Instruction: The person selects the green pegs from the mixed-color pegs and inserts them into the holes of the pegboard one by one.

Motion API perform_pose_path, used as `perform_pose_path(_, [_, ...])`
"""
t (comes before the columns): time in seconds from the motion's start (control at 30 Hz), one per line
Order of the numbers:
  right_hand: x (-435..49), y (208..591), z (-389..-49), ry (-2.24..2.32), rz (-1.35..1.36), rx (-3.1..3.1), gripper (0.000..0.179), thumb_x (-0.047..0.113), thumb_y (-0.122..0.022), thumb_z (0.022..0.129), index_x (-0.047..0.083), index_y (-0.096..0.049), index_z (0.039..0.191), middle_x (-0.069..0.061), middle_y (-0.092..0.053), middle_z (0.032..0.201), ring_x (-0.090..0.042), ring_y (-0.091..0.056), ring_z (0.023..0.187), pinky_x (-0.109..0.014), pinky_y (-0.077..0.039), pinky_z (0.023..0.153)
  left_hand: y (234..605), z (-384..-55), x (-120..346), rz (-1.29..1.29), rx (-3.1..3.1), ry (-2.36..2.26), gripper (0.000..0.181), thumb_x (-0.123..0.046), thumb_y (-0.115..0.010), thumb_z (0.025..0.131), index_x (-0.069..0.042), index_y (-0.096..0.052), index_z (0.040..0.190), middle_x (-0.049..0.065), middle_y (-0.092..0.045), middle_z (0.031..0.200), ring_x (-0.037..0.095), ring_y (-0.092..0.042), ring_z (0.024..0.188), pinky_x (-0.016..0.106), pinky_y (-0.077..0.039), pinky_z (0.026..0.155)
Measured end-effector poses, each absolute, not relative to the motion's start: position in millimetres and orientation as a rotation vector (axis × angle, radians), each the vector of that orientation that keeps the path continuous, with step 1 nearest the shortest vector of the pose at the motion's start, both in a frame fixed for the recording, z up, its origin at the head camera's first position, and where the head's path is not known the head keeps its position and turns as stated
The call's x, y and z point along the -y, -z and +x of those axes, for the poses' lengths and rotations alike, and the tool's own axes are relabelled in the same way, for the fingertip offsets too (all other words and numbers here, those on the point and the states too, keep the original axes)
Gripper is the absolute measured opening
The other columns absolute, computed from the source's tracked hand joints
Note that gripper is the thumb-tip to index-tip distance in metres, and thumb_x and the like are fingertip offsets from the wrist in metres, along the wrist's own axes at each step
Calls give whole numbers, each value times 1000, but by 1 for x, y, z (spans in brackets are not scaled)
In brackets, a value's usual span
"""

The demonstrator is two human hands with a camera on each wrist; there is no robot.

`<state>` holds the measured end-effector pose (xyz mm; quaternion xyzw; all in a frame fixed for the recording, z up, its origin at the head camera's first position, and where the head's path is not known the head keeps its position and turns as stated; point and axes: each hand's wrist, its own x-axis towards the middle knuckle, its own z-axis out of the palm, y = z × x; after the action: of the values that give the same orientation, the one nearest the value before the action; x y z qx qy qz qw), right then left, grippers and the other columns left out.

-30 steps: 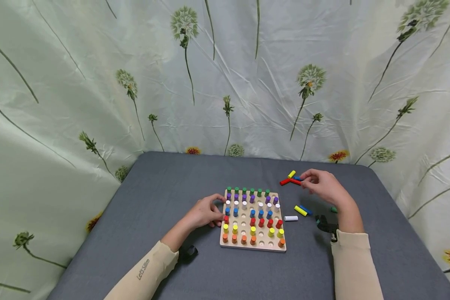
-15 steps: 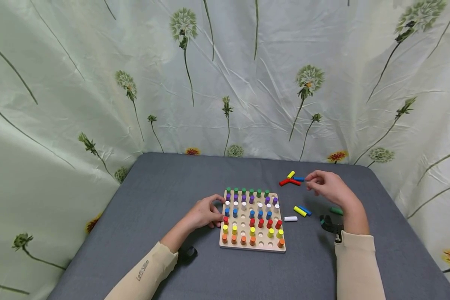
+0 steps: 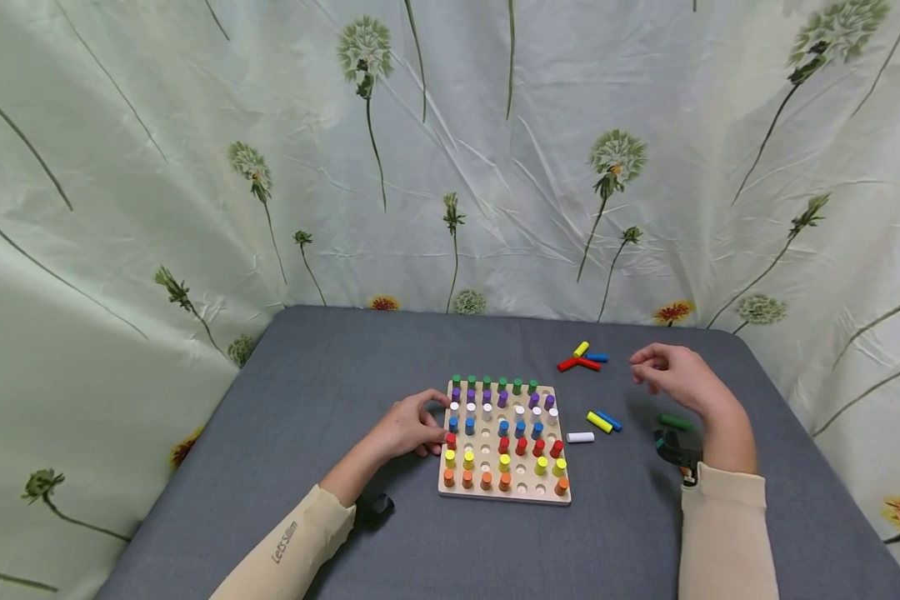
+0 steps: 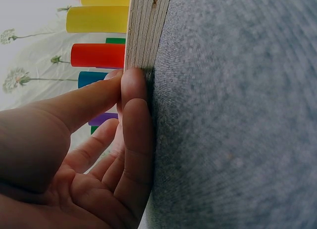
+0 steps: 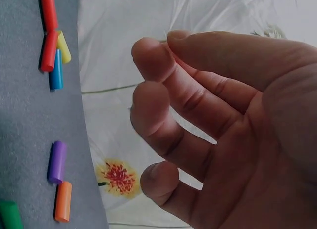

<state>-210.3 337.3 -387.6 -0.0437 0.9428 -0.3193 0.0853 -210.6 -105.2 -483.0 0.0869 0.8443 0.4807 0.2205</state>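
Note:
A wooden pegboard point(image 3: 506, 497) carries rows of green, purple, white, blue, red, yellow and orange pegs, with several bare holes. My left hand point(image 3: 408, 423) holds its left edge; in the left wrist view the thumb lies at the board's top side and fingertips touch the plywood edge point(image 4: 146, 36). Over the table's right side, my right hand point(image 3: 678, 377) hovers with loosely bent fingers and nothing between them. Left of it lie a blue peg point(image 3: 597, 357), a yellow peg point(image 3: 581, 349) and two red pegs point(image 3: 589, 365). A green peg point(image 3: 676, 422) lies below it.
Between board and right hand lie a white peg point(image 3: 581, 437), a yellow peg point(image 3: 599, 422) and a blue peg point(image 3: 609, 420). The right wrist view shows a purple peg point(image 5: 57, 162) and an orange peg point(image 5: 63, 202). A flowered curtain point(image 3: 420, 167) hangs behind the grey table point(image 3: 345, 358).
My right hand has moved right, away from the red and blue pegs at the back, uncovering the blue one and the green peg nearer me. My left hand stays on the board.

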Motion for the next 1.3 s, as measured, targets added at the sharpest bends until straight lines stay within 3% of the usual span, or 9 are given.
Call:
perform_pose_path(0.57, [-378,397,-203,835,-86,-2683,34,19,-54,110,-12,-65,118,-8,-72,89,-19,-60,77,-37,-50,73,483,-211,106,233,-2347,-1319,44,-9,-77,96,-14,-61,136,6,-73,79,14,-71,64,30,-58,58])
perform_pose_path(0.87, [-390,408,-203,934,109,-2494,39,16,-54,107,-13,-56,133,4,-71,79,-14,-55,66,-28,-37,57,482,-211,105,222,-2348,-1316,44,-9,-78,95,-15,-61,136,6,-73,79,14,-71,64,30,-58,58])
perform_pose_path(1.07, [-390,417,-202,977,171,-2424,34,11,-57,104,-13,-57,128,2,-71,79,-15,-55,67,-28,-38,58,482,-211,105,221,-2348,-1319,44,-9,-78,95,-15,-61,135,6,-73,79,14,-71,64,30,-58,58])
perform_pose_path(1.3, [-391,425,-203,967,182,-2428,25,8,-57,104,-12,-61,119,-1,-73,82,-18,-57,73,-33,-44,67,482,-211,105,225,-2352,-1313,44,-9,-78,95,-15,-61,136,6,-73,79,14,-71,64,30,-58,58])
